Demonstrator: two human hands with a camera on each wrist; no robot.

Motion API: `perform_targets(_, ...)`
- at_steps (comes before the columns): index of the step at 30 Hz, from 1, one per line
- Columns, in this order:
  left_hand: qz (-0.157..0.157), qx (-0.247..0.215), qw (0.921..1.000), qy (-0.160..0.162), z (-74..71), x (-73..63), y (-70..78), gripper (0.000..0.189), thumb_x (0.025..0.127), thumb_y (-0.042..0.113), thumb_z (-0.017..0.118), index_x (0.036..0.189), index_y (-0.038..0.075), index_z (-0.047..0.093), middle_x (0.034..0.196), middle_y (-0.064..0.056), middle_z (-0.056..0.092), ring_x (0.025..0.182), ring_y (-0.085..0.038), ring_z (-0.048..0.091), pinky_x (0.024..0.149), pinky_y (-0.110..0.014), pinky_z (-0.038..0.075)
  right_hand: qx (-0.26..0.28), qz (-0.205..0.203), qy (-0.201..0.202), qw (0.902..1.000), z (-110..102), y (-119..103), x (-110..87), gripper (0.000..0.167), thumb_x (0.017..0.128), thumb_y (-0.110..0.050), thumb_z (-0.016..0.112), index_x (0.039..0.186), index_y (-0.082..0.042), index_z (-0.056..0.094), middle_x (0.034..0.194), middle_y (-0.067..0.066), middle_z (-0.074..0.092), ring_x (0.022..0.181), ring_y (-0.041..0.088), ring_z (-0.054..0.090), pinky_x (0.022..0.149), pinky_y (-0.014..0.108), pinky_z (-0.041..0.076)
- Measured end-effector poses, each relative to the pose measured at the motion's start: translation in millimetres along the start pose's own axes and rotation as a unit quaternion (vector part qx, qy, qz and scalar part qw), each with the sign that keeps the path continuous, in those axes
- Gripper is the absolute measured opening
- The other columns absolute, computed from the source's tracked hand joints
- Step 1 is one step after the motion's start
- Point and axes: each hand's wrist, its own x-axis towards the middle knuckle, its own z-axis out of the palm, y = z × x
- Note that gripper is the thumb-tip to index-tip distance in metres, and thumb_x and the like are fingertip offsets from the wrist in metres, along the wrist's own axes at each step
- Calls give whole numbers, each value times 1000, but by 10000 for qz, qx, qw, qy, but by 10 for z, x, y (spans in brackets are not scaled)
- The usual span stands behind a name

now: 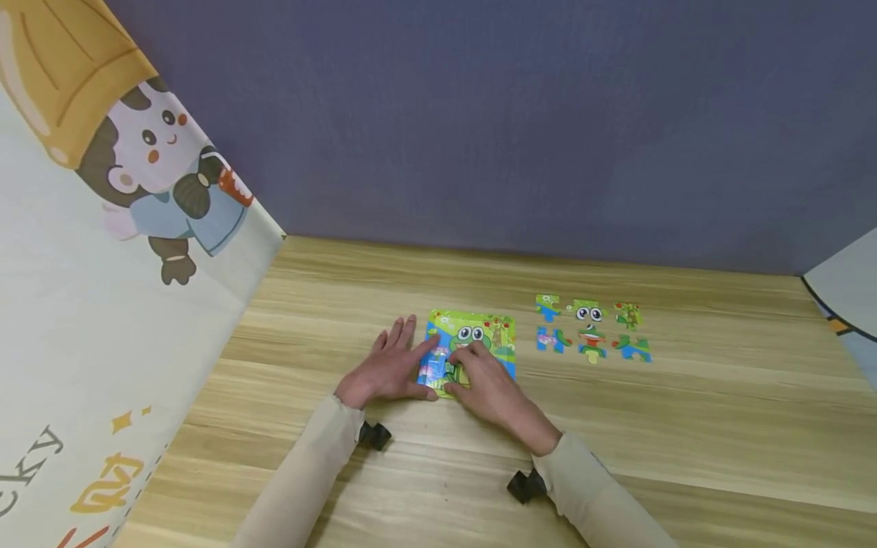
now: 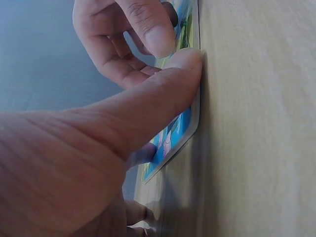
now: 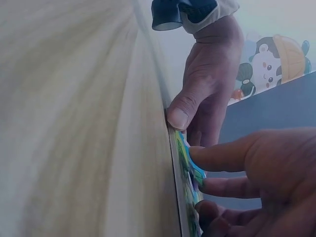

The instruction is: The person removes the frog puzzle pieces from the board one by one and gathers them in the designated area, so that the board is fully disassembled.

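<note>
Here's the frog puzzle board (image 1: 510,346), flat on the wooden table (image 1: 719,411) straight ahead of the person, and both hands are on it! The left hand (image 1: 389,371) is spread wide, thumb at the near-left corner, forefinger reaching over the left side, gripping nothing. Across from it, the right hand (image 1: 492,387) is bunched narrow, thumb and forefinger pinching a puzzle piece (image 3: 198,173) low on the board, the other fingers curled alongside. Over to the right sit six loose pieces (image 1: 588,313), two neat rows of three. Now, the handling: this looks like thin, light card, stiff enough to keep its shape, with a glossy face that could slide under a dry fingertip. The knobs look like the weak spots, likely to bend or fray if forced, so the sensible hold is by opposite straight edges, with flat pressure from above; the board itself is best steadied at its rim, just where that left thumb sits. And what can't we see? The right fingers cover much of the lower middle, so the pinched piece's outline and how far it's seated are anyone's guess. Which parts are seated pieces and which are printed backing is hard to tell, and both wrist views catch the board nearly edge-on, cutting part of it off.
</note>
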Motion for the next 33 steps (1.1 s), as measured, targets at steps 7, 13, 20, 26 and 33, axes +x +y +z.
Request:
perform_targets(7,-4,52,10000,38,29,-8,7,96,84,52,75,160,24,25,168,-25,-5,156,-45,-4,125,-63,8,195,-127,214,9995,8,6,17,23,87,-12,75,109,-8,71,102,5,69,84,14,61,72,29,54)
perform_targets(13,-5,107,9999,54,74,-17,-6,96,84,53,75,160,24,25,168,-25,-4,156,-44,-3,125,-63,9,710,-211,401,9964,35,31,25,14,85,-1,72,99,-7,73,89,3,74,76,8,63,68,17,53)
perform_targets(20,42,49,9999,146,35,3,-15,95,84,52,75,160,24,24,168,-26,-6,156,-45,-4,125,-63,8,1079,-236,480,9927,4,49,80,12,86,1,70,96,-5,73,87,7,76,78,14,71,72,20,58)
perform_targets(26,37,-14,9999,107,20,-4,-12,95,85,51,75,160,24,24,167,-26,-7,156,-45,-4,125,-63,8,1625,-95,315,9862,-44,86,97,11,87,1,68,95,-4,74,86,8,75,78,13,71,71,20,58)
perform_targets(33,53,-46,9999,76,26,-4,-13,96,85,51,75,161,24,24,167,-25,-8,156,-44,-6,125,-63,6,2036,32,302,9786,-225,157,78,10,91,-3,68,99,-2,74,87,10,76,76,13,71,71,22,58)
